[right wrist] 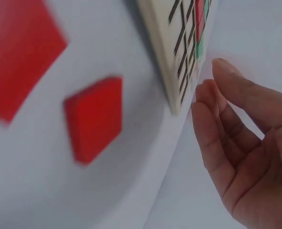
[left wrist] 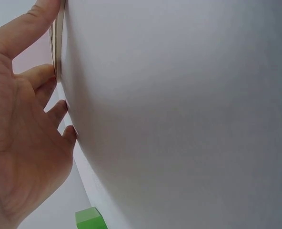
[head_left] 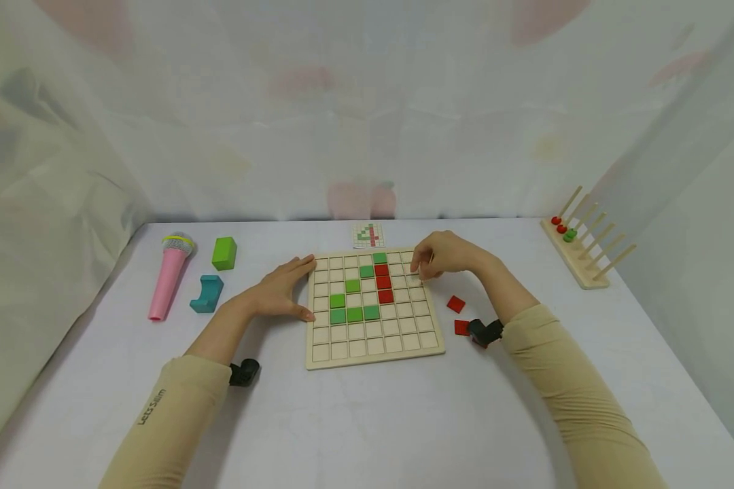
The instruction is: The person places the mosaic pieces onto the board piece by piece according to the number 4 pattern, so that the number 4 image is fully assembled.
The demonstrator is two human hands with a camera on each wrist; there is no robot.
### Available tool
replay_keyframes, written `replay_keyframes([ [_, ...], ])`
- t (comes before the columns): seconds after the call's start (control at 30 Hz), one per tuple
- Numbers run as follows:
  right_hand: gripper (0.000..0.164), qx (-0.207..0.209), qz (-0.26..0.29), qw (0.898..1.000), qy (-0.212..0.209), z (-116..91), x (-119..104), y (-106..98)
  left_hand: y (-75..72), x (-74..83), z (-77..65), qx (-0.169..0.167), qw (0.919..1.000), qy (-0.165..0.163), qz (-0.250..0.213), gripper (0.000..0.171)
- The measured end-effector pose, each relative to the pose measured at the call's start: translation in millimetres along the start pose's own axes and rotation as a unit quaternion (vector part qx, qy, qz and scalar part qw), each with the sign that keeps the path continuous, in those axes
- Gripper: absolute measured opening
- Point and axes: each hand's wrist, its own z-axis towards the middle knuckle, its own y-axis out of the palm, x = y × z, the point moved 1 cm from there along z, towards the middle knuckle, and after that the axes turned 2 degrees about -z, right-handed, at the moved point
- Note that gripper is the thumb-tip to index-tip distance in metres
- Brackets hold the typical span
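A wooden grid board (head_left: pixel 404 341) lies on the table with several green tiles (head_left: pixel 355 314) and a column of 3 red tiles (head_left: pixel 383 282) in its cells. My left hand (head_left: pixel 279 288) rests against the board's left edge, thumb and fingers spread; the left wrist view shows thumb and forefinger at that edge. Over the board's upper right cells hovers my right hand (head_left: pixel 445 255), its fingers loosely bent. In the right wrist view, thumb and fingertips stand apart and no tile shows between them. Loose red tiles (head_left: pixel 455 303) lie right of the board, one partly hidden by the wrist camera.
A small pattern card (head_left: pixel 368 236) lies behind the board. On the left are a pink toy microphone (head_left: pixel 170 275), a green block (head_left: pixel 223 253) and a teal curved block (head_left: pixel 207 294). A wooden peg stand (head_left: pixel 581 265) with red and green beads is at the far right.
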Motion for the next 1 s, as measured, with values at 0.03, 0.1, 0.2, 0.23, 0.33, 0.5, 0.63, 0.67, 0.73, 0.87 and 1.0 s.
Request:
replay_keyframes([
  [0.03,0.017,-0.001,-0.002,1.0,0.003,-2.3,4.5,-1.5,0.1,-0.1,0.3,0.0,1.0,0.0,0.0,0.116],
  [0.1,0.02,-0.003,-0.008,1.0,0.006,-7.7,12.9,-4.0,0.3,-0.5,0.8,0.0,1.0,-0.001,0.001,0.116],
  [0.2,0.023,-0.017,-0.007,1.0,0.019,-15.1,23.9,-5.2,0.5,-1.1,1.1,0.0,1.0,-0.003,0.0,0.116],
  [0.23,0.023,-0.024,-0.008,0.999,0.02,-17.5,27.1,-5.1,0.6,-1.2,1.1,0.0,1.0,-0.004,0.0,0.116],
  [0.33,0.022,-0.048,-0.006,0.999,0.01,-23.6,35.9,-4.0,0.8,-1.5,0.9,-0.002,1.0,-0.004,-0.001,0.116],
  [0.5,0.026,-0.079,0.021,0.997,-0.013,-32.1,47.7,-1.5,0.8,-1.7,1.1,-0.003,1.0,-0.005,-0.002,0.116],
  [0.63,0.03,-0.095,0.048,0.994,-0.007,-36.5,53.3,0.8,0.6,-1.0,0.7,-0.002,1.0,-0.005,-0.003,0.116],
  [0.67,0.03,-0.099,0.053,0.994,-0.006,-37.3,54.5,1.5,0.7,-0.8,0.7,-0.003,1.0,-0.004,-0.002,0.116],
  [0.73,0.032,-0.108,0.06,0.992,-0.003,-39.3,55.6,2.8,0.7,-0.5,0.9,-0.003,1.0,-0.004,-0.002,0.116],
  [0.87,0.036,-0.115,0.066,0.991,-0.009,-41.4,57.8,5.0,0.5,-0.2,1.1,-0.002,1.0,-0.003,0.0,0.116],
  [1.0,0.037,-0.112,0.069,0.991,-0.022,-41.1,59.3,6.6,-0.1,0.8,-0.1,-0.002,1.0,-0.005,-0.001,0.116],
])
